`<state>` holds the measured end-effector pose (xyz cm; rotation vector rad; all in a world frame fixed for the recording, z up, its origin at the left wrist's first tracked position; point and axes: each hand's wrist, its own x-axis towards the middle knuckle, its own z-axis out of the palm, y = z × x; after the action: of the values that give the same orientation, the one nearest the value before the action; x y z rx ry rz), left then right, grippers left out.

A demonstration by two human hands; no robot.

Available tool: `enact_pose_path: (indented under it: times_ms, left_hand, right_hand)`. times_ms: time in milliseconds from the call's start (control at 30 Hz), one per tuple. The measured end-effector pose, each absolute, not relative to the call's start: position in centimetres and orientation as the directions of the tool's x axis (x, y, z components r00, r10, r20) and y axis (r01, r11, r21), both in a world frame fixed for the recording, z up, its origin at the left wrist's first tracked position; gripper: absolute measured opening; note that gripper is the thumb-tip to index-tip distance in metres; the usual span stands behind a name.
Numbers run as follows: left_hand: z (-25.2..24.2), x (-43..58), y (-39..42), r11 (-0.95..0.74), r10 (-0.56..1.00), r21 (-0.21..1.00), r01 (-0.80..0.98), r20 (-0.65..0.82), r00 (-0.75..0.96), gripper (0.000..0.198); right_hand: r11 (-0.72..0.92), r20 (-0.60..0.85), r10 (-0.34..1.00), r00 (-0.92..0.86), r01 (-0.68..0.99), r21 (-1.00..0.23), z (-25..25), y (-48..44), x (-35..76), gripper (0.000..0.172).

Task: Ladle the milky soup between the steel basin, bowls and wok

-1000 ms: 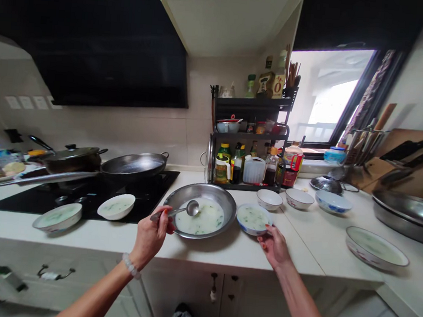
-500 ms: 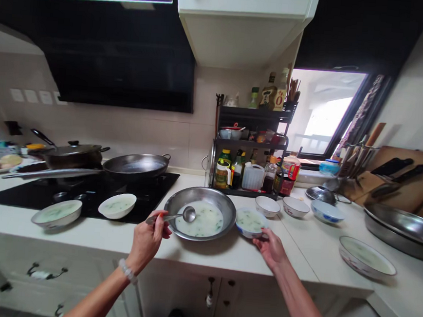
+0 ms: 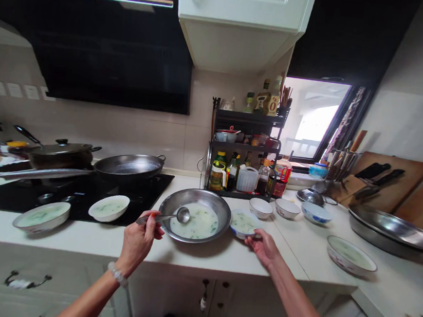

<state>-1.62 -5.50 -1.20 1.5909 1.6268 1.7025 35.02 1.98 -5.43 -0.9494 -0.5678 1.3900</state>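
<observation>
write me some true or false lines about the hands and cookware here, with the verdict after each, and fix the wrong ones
1. The left hand holds a ladle by its handle. True.
2. The right hand holds the edge of a blue-and-white bowl. True.
3. The bracelet is worn on the person's right side. False: it is worn on the left.
4. The steel basin contains pale liquid with green bits. True.
5. The lidded pot stands to the right of the wok. False: it stands to the left.

Ladle [image 3: 183, 215] (metal) above wide basin [image 3: 197, 197]
</observation>
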Motion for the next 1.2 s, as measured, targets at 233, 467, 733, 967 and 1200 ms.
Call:
enact_pose_path:
  times_ms: [233,467,733,967,1200]
  left_hand:
    - [-1.2,-1.9,-5.5,-0.312,0.797,0.837,0.449,0.488,-0.355,0.048]
    - [-1.2,-2.3,-5.3,-0.289,0.799,0.829,0.48,0.485,-0.356,0.049]
    - [-0.5,-2.3,-5.4,-0.282,0.79,0.801,0.529,0.506,-0.345,0.046]
    - [-0.4,-2.2,-5.3,-0.272,0.792,0.793,0.546,0.506,-0.341,0.045]
    - [-0.3,-2.2,-5.3,-0.269,0.794,0.789,0.552,0.506,-0.336,0.046]
  right_hand:
    - [-0.095,-0.217,0.965,0.146,-0.578,-0.81,-5.3,2.0,35.3,0.011]
    - [-0.105,-0.232,0.962,0.144,-0.588,-0.802,-5.1,2.0,35.4,0.01]
    - [-0.146,-0.267,0.956,0.117,-0.602,-0.785,-4.4,2.0,36.0,0.019]
    - [-0.187,-0.316,0.942,0.11,-0.609,-0.771,-4.2,2.1,36.7,0.027]
    - [-0.212,-0.352,0.928,0.123,-0.602,-0.77,-4.1,2.1,37.3,0.024]
